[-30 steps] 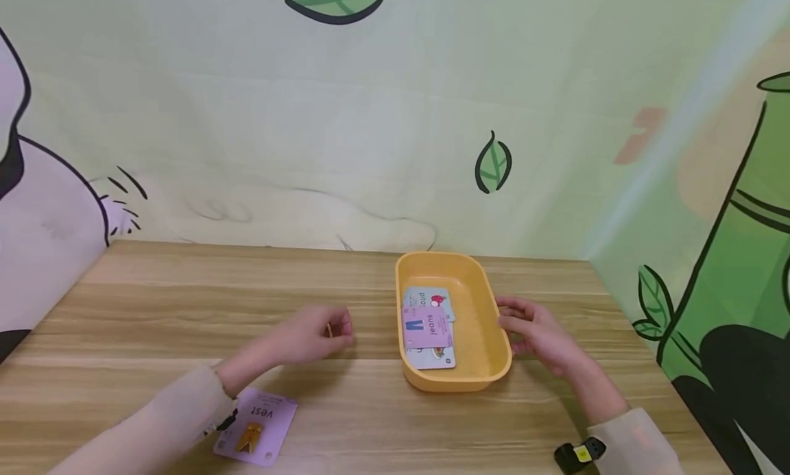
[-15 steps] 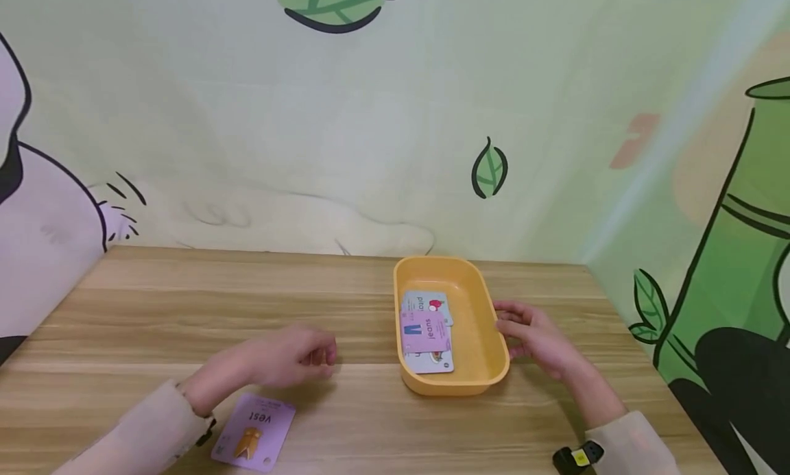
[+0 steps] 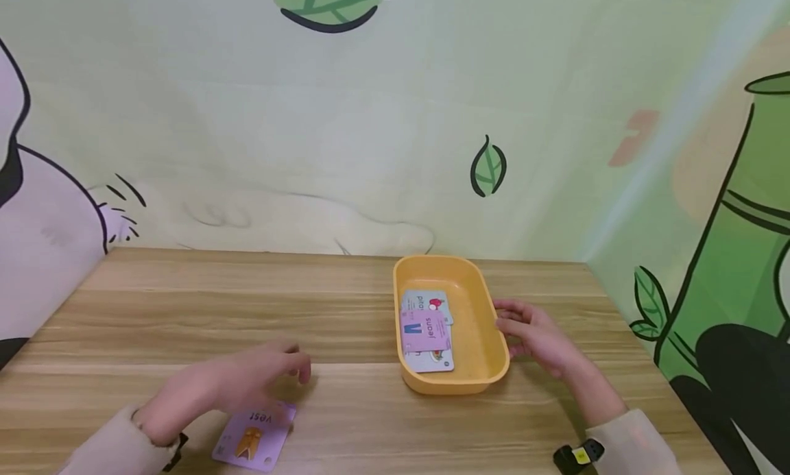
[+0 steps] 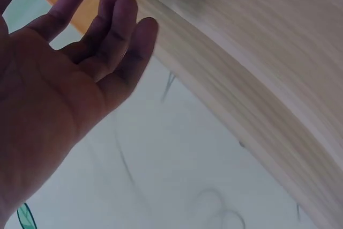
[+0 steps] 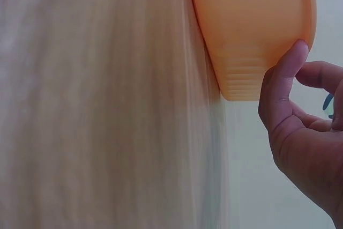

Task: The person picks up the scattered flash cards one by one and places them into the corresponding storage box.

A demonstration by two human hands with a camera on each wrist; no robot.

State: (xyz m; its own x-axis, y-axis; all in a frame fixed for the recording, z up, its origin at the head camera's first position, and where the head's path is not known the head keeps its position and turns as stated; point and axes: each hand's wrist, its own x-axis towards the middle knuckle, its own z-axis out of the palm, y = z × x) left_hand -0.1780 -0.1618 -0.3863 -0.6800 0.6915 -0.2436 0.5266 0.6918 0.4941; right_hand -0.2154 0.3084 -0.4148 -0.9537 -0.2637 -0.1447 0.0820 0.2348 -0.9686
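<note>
My left hand [image 3: 237, 382] hovers over a purple card printed "vest" [image 3: 249, 446], fingers loosely bent and apart, nothing between them. It covers the top part of that card; whether the thumb touches it I cannot tell. In the left wrist view the palm and spread fingers show bare. My right hand [image 3: 540, 338] rests against the outer right side of a yellow plastic box [image 3: 478, 324], with its thumb [image 5: 295, 60] at the rim. Inside the box, a purple "jeans" card [image 3: 426, 331] overlaps a pale blue card with a red fruit [image 3: 439, 301] and another pale card [image 3: 432, 362].
The wooden table [image 3: 345, 420] ends at a wall covering [image 3: 247, 118] with cartoon leaves and a panda. The box stands near the table's back edge. Bare wood lies between the box and the vest card.
My left hand has moved left and toward the near edge, from beside the box to above the vest card, its fingers spreading. The right hand stays at the box.
</note>
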